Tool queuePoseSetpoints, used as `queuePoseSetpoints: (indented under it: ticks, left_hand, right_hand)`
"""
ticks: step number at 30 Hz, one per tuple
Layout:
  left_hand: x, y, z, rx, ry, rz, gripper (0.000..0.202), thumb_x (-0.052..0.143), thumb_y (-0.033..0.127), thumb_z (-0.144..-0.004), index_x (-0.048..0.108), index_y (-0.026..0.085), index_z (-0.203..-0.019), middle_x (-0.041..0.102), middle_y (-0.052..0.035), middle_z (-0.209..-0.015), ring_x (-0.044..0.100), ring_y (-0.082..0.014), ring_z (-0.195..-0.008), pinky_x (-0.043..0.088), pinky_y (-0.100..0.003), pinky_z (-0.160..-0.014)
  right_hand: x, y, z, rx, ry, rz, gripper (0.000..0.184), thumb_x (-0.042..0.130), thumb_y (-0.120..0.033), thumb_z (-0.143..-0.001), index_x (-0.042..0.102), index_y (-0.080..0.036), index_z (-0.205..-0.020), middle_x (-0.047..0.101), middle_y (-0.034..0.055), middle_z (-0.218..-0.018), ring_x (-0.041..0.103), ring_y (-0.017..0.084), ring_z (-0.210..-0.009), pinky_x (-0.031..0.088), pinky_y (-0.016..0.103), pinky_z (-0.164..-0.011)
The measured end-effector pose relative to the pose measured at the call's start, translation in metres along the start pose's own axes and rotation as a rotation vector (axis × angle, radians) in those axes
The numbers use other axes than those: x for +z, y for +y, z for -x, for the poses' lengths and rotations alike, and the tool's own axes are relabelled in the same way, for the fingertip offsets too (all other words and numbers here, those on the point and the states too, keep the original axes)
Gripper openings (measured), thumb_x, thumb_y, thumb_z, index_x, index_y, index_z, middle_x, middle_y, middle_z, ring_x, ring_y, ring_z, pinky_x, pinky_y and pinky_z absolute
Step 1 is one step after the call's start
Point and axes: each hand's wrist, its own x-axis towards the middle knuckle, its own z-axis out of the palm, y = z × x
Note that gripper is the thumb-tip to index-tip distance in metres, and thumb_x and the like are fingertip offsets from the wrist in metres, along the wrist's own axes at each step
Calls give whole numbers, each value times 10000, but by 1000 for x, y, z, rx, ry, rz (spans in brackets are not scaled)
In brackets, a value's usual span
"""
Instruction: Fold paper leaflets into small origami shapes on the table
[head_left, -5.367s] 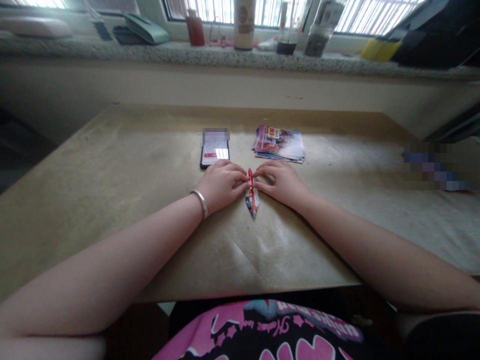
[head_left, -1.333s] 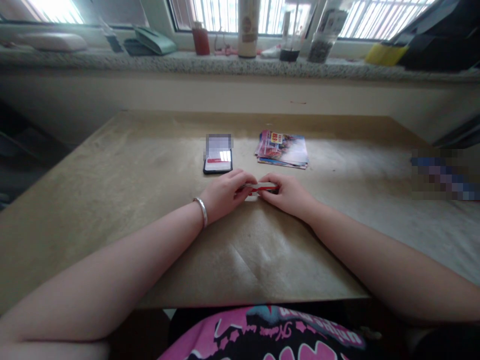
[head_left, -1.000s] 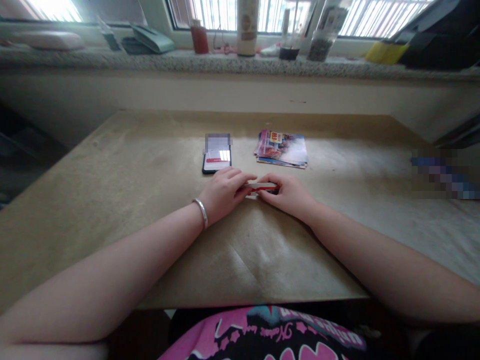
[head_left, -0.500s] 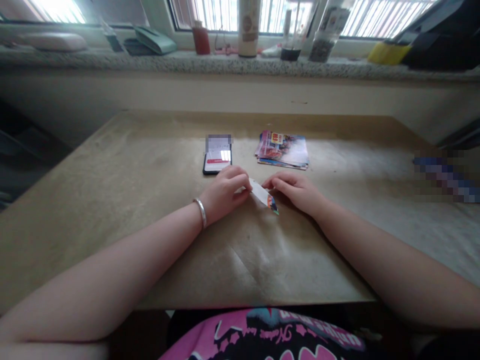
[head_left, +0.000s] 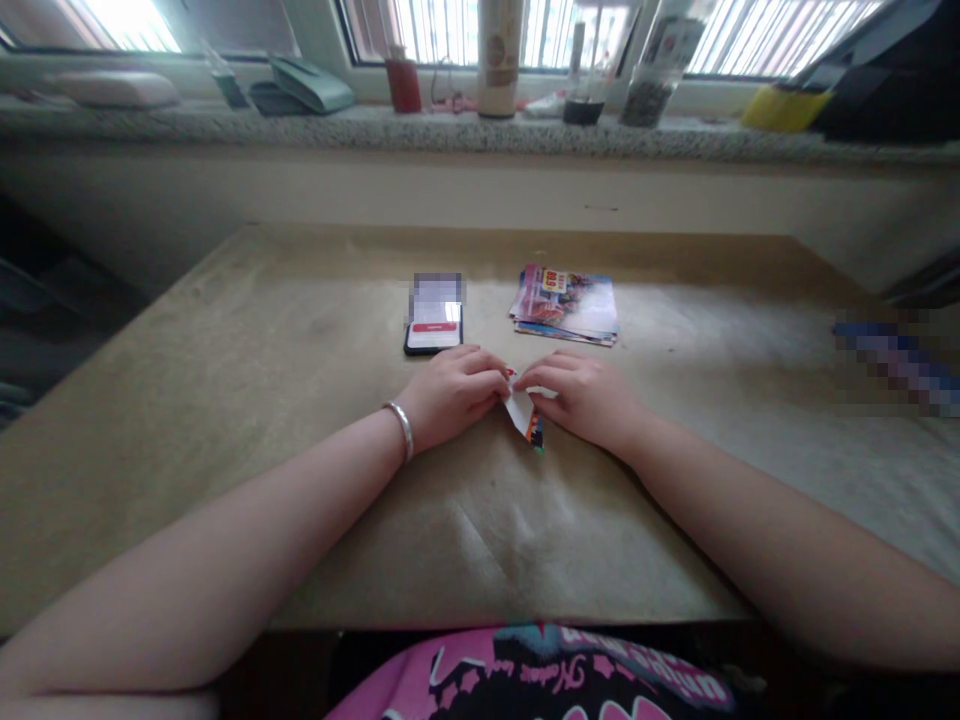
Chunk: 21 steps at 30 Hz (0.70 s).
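Head view: folded paper piece [head_left: 523, 413] on table [head_left: 247, 380], near front middle, white side up, coloured tip pointing toward person. Left hand [head_left: 454, 394] and right hand [head_left: 581, 397] both pinch its upper end, fingertips closed on it. Bracelet [head_left: 400, 428] on left wrist. Phone [head_left: 433, 327] just behind left hand. Stack of printed sheets [head_left: 566, 305] behind right hand.

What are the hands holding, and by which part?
A small folded paper, pinched at its far end by the left hand and right hand; its coloured tip is free.
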Motion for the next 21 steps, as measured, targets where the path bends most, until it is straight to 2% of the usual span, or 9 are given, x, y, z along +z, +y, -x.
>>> queuePoseSetpoints:
  ticks: [4, 8, 15, 18, 21]
  left_hand:
    - [-4, 3, 0, 29, -6, -141, 171, 473, 173, -901, 641, 192, -926, 689, -45, -996, 608, -155, -887, 479, -294, -799]
    - [-6, 4, -1, 62, -53, -205, 189, 524, 206, -874, 629, 195, -1031, 684, -51, -1034, 608, -169, -911, 478, -314, -814]
    - [-6, 4, 2, -9, -33, -213, 109, 556, 261, -866, 620, 174, -854, 675, -51, -927, 618, -168, -842, 482, -279, -729]
    - [-6, 6, 3, -32, -41, -191, 99, 551, 252, -866, 614, 177, -848, 670, -45, -932, 622, -160, -844, 483, -262, -730]
    - [-7, 7, 4, -34, -37, -191, 108, 522, 234, -885, 614, 184, -858, 672, -38, -947, 620, -161, -854, 479, -256, -725]
  right_hand:
    - [3, 0, -3, -5, 29, -9, 145, 560, -198, -850, 693, -201, -907, 710, 55, -928, 629, 200, -861, 476, 313, -763]
    - [7, -2, -4, 33, 32, -68, 126, 569, -193, -835, 686, -202, -881, 698, 52, -885, 624, 184, -822, 474, 298, -736]
    - [7, -7, -4, 64, -8, -123, 146, 591, -215, -810, 675, -217, -928, 689, 48, -914, 618, 179, -839, 466, 295, -741]
    - [7, -8, -5, 59, -28, -107, 173, 622, -213, -780, 660, -220, -949, 683, 52, -950, 607, 196, -907, 461, 304, -766]
    - [8, -8, -6, 45, -10, -48, 134, 589, -187, -803, 653, -218, -916, 677, 55, -933, 597, 196, -887, 455, 306, -747]
